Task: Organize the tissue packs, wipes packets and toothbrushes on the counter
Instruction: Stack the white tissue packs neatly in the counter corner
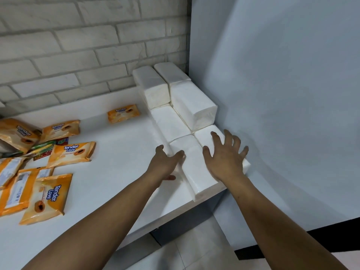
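the left grip (pixel 165 164) curls round the left edge of the near tissue pack (pixel 196 172) on the table (pixel 120 158). the right grip (pixel 226 162) lies spread on the wall-side tissue pack (pixel 202 135). stacked tissue packs (pixel 192 106) stand beyond both grips; orange wipes packets (pixel 72 152) lie well left of the left grip.

- The picture's left edge cuts off 3 orange wipes packets (pixel 9 131).
- The toothbrushes (pixel 41 148) lie mostly under those packets; only a strip shows, and their count cannot be told.
- The label print on a face-down packet (pixel 21 184) is too small to read.
- The left hand (pixel 165 164) hides its own palm against the near tissue pack (pixel 194 172); gripping or pressing cannot be told.
- The right hand (pixel 226 158) covers part of the pack tops.
- Both forearms (pixel 276 221) leave by the bottom edge.
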{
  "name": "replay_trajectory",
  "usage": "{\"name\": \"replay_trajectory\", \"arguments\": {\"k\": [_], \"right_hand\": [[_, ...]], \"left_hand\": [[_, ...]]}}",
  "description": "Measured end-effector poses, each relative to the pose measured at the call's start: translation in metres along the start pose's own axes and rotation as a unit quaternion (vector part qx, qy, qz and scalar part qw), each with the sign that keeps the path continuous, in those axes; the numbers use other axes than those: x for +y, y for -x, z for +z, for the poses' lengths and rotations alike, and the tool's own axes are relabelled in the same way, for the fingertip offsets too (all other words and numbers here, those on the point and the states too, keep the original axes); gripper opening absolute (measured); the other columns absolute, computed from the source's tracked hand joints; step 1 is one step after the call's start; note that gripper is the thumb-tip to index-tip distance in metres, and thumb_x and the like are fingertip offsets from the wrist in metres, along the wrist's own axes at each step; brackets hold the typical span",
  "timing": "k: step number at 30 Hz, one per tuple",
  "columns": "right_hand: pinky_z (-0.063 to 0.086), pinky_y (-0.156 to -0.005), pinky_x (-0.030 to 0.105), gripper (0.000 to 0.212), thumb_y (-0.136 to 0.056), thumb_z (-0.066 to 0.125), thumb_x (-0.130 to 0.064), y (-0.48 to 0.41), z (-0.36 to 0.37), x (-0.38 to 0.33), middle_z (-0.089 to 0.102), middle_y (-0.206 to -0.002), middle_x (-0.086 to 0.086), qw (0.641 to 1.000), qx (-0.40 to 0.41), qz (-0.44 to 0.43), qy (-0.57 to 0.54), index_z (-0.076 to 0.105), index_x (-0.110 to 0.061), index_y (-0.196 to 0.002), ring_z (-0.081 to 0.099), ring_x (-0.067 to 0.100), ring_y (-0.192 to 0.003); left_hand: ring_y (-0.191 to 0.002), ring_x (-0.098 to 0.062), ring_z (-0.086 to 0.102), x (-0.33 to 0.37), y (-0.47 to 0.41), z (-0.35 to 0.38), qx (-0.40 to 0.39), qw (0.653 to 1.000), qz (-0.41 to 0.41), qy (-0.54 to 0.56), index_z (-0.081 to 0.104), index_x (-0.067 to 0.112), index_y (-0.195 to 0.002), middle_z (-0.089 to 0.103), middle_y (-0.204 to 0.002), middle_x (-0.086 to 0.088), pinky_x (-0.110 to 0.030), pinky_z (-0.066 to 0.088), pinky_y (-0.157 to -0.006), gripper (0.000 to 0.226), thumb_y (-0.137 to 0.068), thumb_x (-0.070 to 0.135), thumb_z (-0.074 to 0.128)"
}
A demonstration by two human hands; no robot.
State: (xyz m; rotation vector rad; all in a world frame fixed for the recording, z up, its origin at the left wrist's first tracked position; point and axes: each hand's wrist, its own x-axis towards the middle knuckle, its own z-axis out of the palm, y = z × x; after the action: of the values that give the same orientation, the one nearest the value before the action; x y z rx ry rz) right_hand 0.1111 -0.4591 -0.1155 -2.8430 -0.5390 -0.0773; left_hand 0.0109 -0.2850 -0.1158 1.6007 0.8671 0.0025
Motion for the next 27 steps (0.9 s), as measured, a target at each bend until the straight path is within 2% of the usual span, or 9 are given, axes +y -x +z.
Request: {"name": "replay_trajectory", "arguments": {"k": [3,5,8,11,13,19,23,27], "right_hand": [[0.012,-0.119,0.069,0.057,-0.100,0.044,-0.051,0.001,-0.005,-0.036,0.027,-0.163,0.008,0.994,0.046,-0.065,-0.075,0.040,-0.029,-0.153,0.018,0.033,-0.150],[0.015,-0.119,0.067,0.057,-0.099,0.049,-0.048,0.000,-0.005,-0.062,0.032,-0.161,0.009,0.987,0.058,-0.094,-0.113,0.045,-0.027,-0.151,0.021,0.033,-0.149],[0.023,-0.117,0.064,0.059,-0.097,0.045,-0.050,-0.002,-0.005,-0.110,0.035,-0.159,0.010,0.979,0.044,-0.136,-0.145,0.046,-0.026,-0.151,0.025,0.033,-0.148],[0.028,-0.116,0.060,0.064,-0.093,0.039,-0.053,0.001,-0.003,-0.157,0.035,-0.159,0.009,0.971,0.015,-0.168,-0.171,0.045,-0.027,-0.152,0.026,0.032,-0.147],[0.028,-0.116,0.059,0.062,-0.096,0.041,-0.052,0.004,0.001,-0.190,0.035,-0.159,0.008,0.965,-0.005,-0.191,-0.181,0.043,-0.028,-0.153,0.025,0.031,-0.148],[0.036,-0.112,0.050,0.056,-0.100,0.051,-0.045,0.022,0.017,-0.303,0.039,-0.156,0.005,0.942,-0.034,-0.259,-0.212,0.043,-0.027,-0.153,0.029,0.029,-0.145],[0.039,-0.110,0.051,0.057,-0.100,0.052,-0.045,0.037,0.029,-0.380,0.042,-0.152,0.006,0.928,-0.059,-0.285,-0.231,0.042,-0.027,-0.153,0.031,0.030,-0.143],[0.040,-0.110,0.053,0.058,-0.099,0.052,-0.045,0.051,0.041,-0.456,0.041,-0.152,0.006,0.921,-0.072,-0.316,-0.217,0.040,-0.028,-0.154,0.033,0.033,-0.142]], "left_hand": [[-0.106,-0.023,0.065,0.005,0.004,-0.027,0.055,0.997,0.057,-0.026,0.017,0.024,-0.164,0.055,-0.135,-0.010,-0.042,0.066,-0.080,0.095,-0.092,0.055,0.071],[-0.115,-0.025,0.065,0.006,0.009,-0.051,0.099,0.990,0.087,-0.047,0.021,0.024,-0.163,0.052,-0.144,-0.012,-0.043,0.062,-0.088,0.091,-0.092,0.056,0.069],[-0.126,-0.029,0.062,0.006,0.018,-0.100,0.180,0.971,0.129,-0.087,0.030,0.023,-0.159,0.052,-0.147,-0.010,-0.047,0.053,-0.103,0.086,-0.091,0.058,0.070],[-0.126,-0.022,0.058,0.004,0.028,-0.151,0.253,0.946,0.156,-0.126,0.036,0.023,-0.155,0.056,-0.140,-0.008,-0.037,0.049,-0.099,0.078,-0.092,0.054,0.070],[-0.124,-0.022,0.058,-0.003,0.033,-0.188,0.287,0.934,0.161,-0.140,0.039,0.023,-0.153,0.056,-0.138,-0.007,-0.034,0.046,-0.093,0.075,-0.092,0.053,0.071],[-0.124,-0.025,0.057,-0.036,0.056,-0.302,0.359,0.906,0.150,-0.164,0.050,0.019,-0.145,0.060,-0.136,-0.007,-0.040,0.050,-0.098,0.069,-0.090,0.055,0.072],[-0.113,-0.021,0.065,-0.057,0.068,-0.375,0.381,0.901,0.135,-0.159,0.049,0.029,-0.142,0.058,-0.132,-0.004,-0.042,0.055,-0.097,0.073,-0.083,0.065,0.069],[-0.104,-0.023,0.067,-0.073,0.076,-0.447,0.411,0.888,0.117,-0.168,0.046,0.026,-0.147,0.053,-0.134,-0.006,-0.040,0.054,-0.093,0.070,-0.089,0.053,0.073]]}}
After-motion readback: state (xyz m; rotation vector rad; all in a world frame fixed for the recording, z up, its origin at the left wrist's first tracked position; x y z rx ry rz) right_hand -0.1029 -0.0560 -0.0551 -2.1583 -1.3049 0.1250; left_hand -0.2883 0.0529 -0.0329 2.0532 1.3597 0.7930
